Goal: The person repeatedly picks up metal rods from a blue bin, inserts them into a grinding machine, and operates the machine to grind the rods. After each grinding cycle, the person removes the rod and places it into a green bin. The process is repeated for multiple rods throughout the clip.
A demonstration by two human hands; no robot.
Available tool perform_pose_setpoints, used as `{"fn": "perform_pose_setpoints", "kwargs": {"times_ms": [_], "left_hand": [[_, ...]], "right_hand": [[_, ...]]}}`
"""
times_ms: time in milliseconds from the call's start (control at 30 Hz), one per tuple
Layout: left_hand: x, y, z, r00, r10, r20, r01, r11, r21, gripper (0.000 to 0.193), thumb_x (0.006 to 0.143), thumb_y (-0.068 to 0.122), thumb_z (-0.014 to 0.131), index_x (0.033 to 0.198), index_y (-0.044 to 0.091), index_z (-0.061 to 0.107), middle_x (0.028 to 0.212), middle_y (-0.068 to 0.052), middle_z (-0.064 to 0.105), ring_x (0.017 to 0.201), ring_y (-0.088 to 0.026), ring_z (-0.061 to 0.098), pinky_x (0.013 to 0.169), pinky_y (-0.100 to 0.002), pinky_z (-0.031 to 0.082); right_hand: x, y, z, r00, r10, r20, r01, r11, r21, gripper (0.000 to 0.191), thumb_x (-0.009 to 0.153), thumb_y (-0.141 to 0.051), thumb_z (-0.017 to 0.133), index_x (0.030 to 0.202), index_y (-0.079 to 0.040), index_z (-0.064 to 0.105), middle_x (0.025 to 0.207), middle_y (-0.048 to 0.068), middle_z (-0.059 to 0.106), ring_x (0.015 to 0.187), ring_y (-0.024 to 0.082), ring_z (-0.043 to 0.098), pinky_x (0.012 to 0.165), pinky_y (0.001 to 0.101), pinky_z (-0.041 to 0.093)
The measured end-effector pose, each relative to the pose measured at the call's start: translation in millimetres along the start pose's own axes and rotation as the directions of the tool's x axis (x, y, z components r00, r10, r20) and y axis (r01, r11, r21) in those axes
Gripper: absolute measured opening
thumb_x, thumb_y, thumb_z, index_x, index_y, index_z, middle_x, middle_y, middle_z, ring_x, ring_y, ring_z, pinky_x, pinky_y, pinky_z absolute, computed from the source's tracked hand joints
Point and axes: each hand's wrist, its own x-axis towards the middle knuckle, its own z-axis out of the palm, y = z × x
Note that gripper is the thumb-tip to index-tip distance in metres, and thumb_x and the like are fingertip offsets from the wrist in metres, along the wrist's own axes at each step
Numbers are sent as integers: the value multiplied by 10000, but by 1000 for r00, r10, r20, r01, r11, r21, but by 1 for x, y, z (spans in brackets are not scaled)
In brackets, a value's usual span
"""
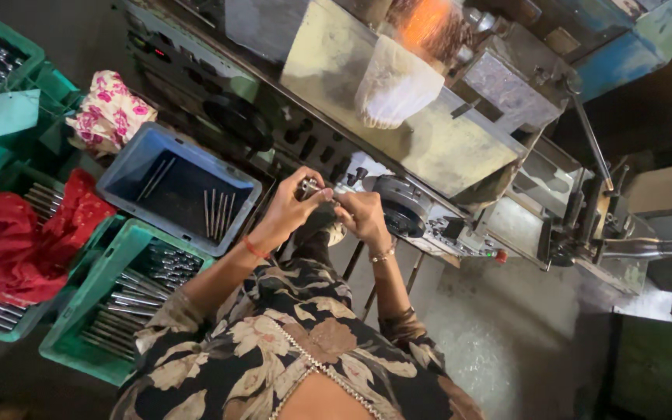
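Both hands meet at the lathe chuck (pixel 398 206), the left hand (pixel 299 204) with fingers pinched on a short metal rod (pixel 310 187) whose long axis points toward three o'clock, the right hand (pixel 363 214) curled closed just beside it.

green crates (pixel 87 311) of metal rods, blue bin (pixel 176 187), red cloth (pixel 9 241).

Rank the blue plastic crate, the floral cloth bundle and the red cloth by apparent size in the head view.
1. Blue plastic crate
2. Red cloth, nearly as large, so unsure
3. Floral cloth bundle, clearly smallest
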Motion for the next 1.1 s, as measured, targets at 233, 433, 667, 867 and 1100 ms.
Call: {"fn": "perform_pose_setpoints", "kwargs": {"times_ms": [233, 433, 667, 867, 1100], "left_hand": [[7, 22, -4, 970, -212, 116, 226, 966, -125, 161, 950, 183, 750, 973, 92, 619, 602, 71, 449, 441, -21, 365, 387, -231, 235], [12, 17, -25, 850, -393, 349, 473, 863, -180, 136, 929, 191, 726, 954, 129, 607, 573, 69, 440, 397, -20, 333, 360, -217, 206], [10, 10, -11, 938, -216, 273, 302, 894, -332, 150, 968, 196, 731, 953, 142, 592, 625, 86, 463, 452, -25, 384, 400, -227, 233], [0, 14, -8, 903, -348, 251, 409, 876, -257, 168, 952, 209, 735, 902, 149, 586, 553, 91, 422, 411, -20, 339, 384, -233, 179], [-3, 1, -9, 897, -386, 217, 430, 874, -227, 162, 938, 197, 756, 900, 153, 605, 590, 111, 424, 439, -3, 347, 391, -223, 182]], "right_hand": [[26, -35, -21, 999, 7, 53, -2, 995, -99, 250, 981, -285, 708, 945, -41, 667, 673, 122, 588, 554, 329, 600, 526, 411, 464], [48, -40, -39, 799, -63, 597, -247, 872, 422, 291, 1072, -281, 592, 994, -38, 731, 799, 78, 702, 684, 229, 674, 629, 370, 525], [64, -32, -53, 746, 42, 664, -319, 899, 301, 310, 1008, -278, 671, 878, -7, 747, 664, 108, 660, 587, 155, 607, 554, 360, 458], [43, -35, -47, 752, 56, 657, -459, 760, 460, 326, 1038, -286, 635, 923, -15, 775, 737, 43, 713, 676, 98, 651, 604, 316, 502], [24, -43, -35, 787, 151, 598, -495, 734, 465, 310, 1032, -270, 630, 935, -42, 816, 618, 47, 607, 582, 92, 514, 547, 307, 395]]}}
